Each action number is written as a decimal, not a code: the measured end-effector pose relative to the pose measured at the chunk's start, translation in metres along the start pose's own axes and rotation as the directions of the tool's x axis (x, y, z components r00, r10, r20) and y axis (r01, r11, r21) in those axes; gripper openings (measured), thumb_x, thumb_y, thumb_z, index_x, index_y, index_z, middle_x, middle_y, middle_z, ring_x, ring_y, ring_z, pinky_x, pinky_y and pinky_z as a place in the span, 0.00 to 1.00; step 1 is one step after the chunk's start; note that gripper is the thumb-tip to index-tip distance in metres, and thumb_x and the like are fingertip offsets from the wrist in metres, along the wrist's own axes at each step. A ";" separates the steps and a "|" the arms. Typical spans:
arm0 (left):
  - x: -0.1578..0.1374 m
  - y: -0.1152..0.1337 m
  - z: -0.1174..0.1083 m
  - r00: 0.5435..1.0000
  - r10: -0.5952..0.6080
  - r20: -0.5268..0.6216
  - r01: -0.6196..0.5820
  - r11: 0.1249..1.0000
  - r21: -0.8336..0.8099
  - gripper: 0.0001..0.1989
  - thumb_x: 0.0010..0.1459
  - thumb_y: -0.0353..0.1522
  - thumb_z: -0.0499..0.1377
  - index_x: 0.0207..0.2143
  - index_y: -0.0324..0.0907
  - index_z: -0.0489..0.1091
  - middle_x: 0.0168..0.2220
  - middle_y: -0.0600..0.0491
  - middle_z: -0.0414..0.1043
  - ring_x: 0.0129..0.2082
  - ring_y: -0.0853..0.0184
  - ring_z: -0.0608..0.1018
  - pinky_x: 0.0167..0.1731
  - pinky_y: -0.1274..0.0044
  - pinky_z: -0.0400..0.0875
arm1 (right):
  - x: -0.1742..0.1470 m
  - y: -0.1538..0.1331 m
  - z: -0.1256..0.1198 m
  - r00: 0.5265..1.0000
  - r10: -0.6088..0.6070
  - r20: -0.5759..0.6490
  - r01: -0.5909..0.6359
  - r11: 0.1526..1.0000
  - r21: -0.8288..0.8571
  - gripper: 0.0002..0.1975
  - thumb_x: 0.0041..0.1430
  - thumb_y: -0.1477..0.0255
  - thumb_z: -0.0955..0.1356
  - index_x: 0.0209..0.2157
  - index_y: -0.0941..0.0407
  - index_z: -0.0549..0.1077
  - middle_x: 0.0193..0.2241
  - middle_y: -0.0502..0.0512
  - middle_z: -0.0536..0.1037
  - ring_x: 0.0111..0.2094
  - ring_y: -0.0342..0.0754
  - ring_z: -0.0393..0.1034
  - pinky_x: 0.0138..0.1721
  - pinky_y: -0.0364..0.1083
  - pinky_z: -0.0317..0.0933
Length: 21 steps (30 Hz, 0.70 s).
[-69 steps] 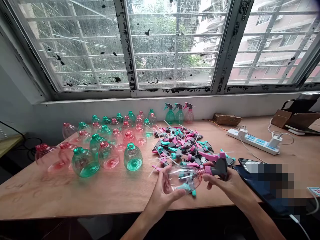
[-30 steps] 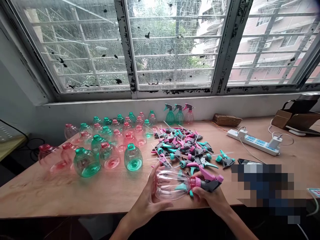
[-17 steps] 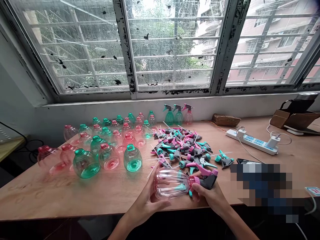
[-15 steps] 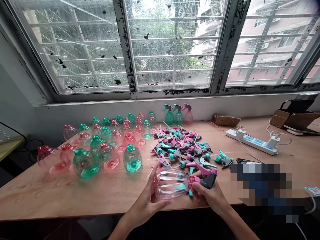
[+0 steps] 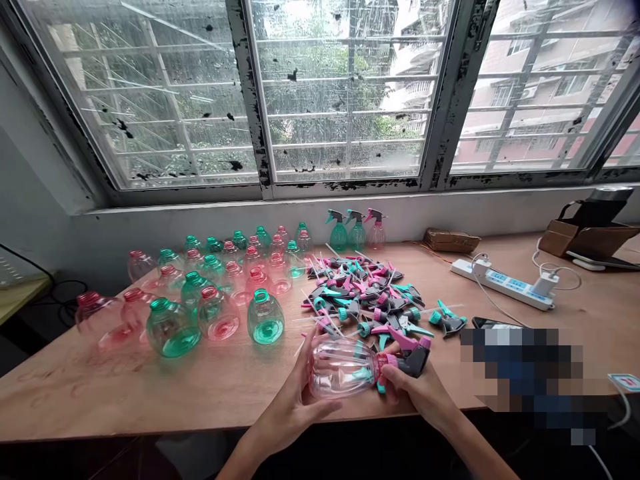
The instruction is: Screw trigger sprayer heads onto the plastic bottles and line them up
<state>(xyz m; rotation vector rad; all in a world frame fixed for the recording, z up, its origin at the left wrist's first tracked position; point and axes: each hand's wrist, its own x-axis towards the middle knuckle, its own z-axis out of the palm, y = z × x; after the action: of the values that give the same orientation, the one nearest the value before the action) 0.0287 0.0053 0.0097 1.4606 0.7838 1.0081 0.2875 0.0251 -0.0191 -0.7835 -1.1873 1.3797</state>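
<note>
A clear pink spray bottle (image 5: 343, 373) lies sideways in the air above the table's front edge, held between both hands. Around its base curls my left hand (image 5: 300, 393), thumb beneath and fingers behind. At the neck, my right hand (image 5: 413, 383) pinches the pink collar of the trigger sprayer (image 5: 407, 350), which has a grey head and pink lever. The sprayer sits on the bottle's mouth; how tightly, I cannot tell. Just behind lies a heap of loose pink, teal and grey trigger sprayers (image 5: 365, 287) with thin tubes.
Several open pink and green bottles, including a green bottle (image 5: 266, 319), stand on the left. Three bottles with sprayers, one a green spray bottle (image 5: 339, 233), stand by the wall. A power strip (image 5: 503, 283) and a blurred patch (image 5: 523, 367) are on the right.
The bottle and sprayer have shifted very slightly left and the sprayer head a little lower. Both hands keep their hold.
</note>
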 end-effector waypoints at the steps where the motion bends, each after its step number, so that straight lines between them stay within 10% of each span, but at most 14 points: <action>1: 0.000 0.000 0.001 1.000 0.007 -0.006 -0.007 1.000 0.011 0.56 0.58 0.37 0.72 0.74 0.65 0.35 0.74 0.48 0.48 0.61 0.55 0.71 0.64 0.63 0.66 | 0.000 -0.001 0.001 1.000 0.003 -0.002 -0.003 1.000 0.006 0.17 0.58 0.58 0.79 0.35 0.56 0.75 0.21 0.50 0.81 0.15 0.42 0.70 0.18 0.40 0.63; 13: 0.000 0.000 -0.001 0.999 0.014 0.036 -0.013 0.999 -0.036 0.57 0.57 0.40 0.72 0.75 0.62 0.36 0.76 0.47 0.47 0.64 0.49 0.70 0.64 0.61 0.67 | 0.001 0.003 -0.002 0.999 0.006 -0.035 -0.005 1.000 0.026 0.19 0.55 0.58 0.80 0.35 0.56 0.75 0.21 0.49 0.80 0.17 0.43 0.71 0.20 0.41 0.65; 21: -0.001 -0.001 0.000 0.999 0.037 0.036 -0.036 0.999 -0.021 0.59 0.57 0.40 0.72 0.75 0.59 0.32 0.78 0.47 0.40 0.76 0.48 0.49 0.73 0.56 0.46 | 0.001 0.004 -0.002 0.999 0.017 -0.039 -0.016 1.000 0.017 0.19 0.56 0.58 0.80 0.37 0.56 0.75 0.20 0.48 0.78 0.17 0.42 0.68 0.19 0.40 0.61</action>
<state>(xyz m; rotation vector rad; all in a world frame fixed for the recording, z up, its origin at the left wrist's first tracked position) 0.0284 0.0043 0.0090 1.4765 0.7215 1.0118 0.2877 0.0267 -0.0237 -0.8066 -1.1401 1.3804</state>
